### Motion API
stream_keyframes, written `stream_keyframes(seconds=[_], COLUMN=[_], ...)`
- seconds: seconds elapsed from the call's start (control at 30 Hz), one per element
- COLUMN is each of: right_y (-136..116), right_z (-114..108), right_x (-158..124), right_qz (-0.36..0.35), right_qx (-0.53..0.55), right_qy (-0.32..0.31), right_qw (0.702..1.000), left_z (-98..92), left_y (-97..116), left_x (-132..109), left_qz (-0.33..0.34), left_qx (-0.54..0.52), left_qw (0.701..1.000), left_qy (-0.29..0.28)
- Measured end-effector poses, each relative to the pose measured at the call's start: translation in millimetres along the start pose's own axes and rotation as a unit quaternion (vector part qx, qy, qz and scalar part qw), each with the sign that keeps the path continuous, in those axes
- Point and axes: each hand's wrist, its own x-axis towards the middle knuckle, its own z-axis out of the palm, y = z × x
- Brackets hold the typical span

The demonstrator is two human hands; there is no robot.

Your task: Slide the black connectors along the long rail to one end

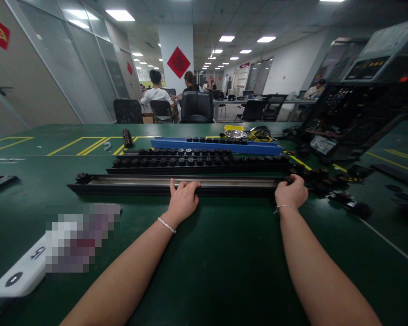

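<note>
A long black channel rail (224,190) with a bare metal strip inside lies crosswise before me. My left hand (183,203) is closed over its near wall around the middle, fingertips over the edge and the outermost finger stuck out. At the rail's right end my right hand (292,192) is closed on a small black roller (287,180), mostly hidden by the fingers. Another black roller (83,178) sits at the left end of the rail. Just behind lie rails fitted with rows of black rollers (190,161).
Farther back are a blue rail (217,146) and a metal bowl (235,133). Loose black rollers (326,179) lie right, below a dark machine frame (343,113). A white device (23,271) lies front left on the green table (224,271). People sit beyond.
</note>
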Motion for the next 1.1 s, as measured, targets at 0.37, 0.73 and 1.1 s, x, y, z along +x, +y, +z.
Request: stream_keyframes(seconds=[0.37,0.73,1.1], right_y=[5.1,7.3,8.7], right_z=[-1.0,-4.2,-7.7], right_x=[4.3,8.7,13.1], right_qz=[0.007,0.021,0.044], right_qx=[-0.009,-0.022,-0.03], right_qy=[0.008,0.014,0.009], right_qw=[1.0,0.999,0.999], left_z=[0.0,-1.9,-1.4], left_y=[0.0,0.6,0.6], left_x=[0.0,-0.2,-0.5], left_qz=[0.0,-0.002,-0.004], left_qx=[-0.002,0.001,0.001], left_qw=[1.0,1.0,1.0], left_qy=[0.002,-0.004,-0.004])
